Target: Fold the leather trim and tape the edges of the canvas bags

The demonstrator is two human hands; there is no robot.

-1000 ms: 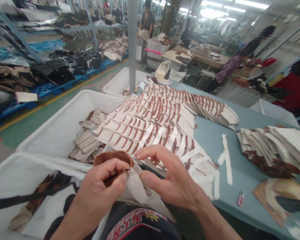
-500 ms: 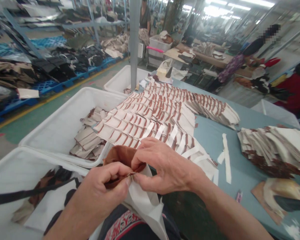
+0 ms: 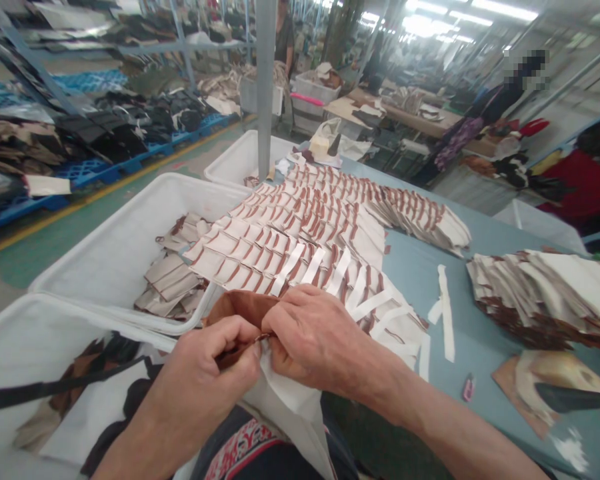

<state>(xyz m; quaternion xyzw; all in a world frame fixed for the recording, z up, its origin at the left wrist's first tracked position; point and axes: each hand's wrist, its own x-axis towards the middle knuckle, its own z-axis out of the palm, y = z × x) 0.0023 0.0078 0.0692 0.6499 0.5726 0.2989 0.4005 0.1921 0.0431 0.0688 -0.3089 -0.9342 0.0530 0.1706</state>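
Observation:
Between my hands is a brown and off-white fabric piece, its brown side curled open at the top and its pale side hanging towards my lap. My left hand pinches its upper edge between thumb and fingers. Right beside it, my right hand grips the same edge, with its fingers curled over the fabric. The fingertips of both hands nearly meet at the edge. Just beyond them lie rows of overlapping pale pieces with brown edges, and white strips rest across the nearest rows.
White plastic bins holding fabric pieces stand at the left. On the blue-green table are a stacked pile of pieces, a loose white strip, a small pink tool and a dark-handled object. A metal post rises beyond. People are farther back.
My right hand's fingers have closed in on the fabric edge, curling tighter beside my left hand. My left hand keeps its pinch. The view has shifted slightly.

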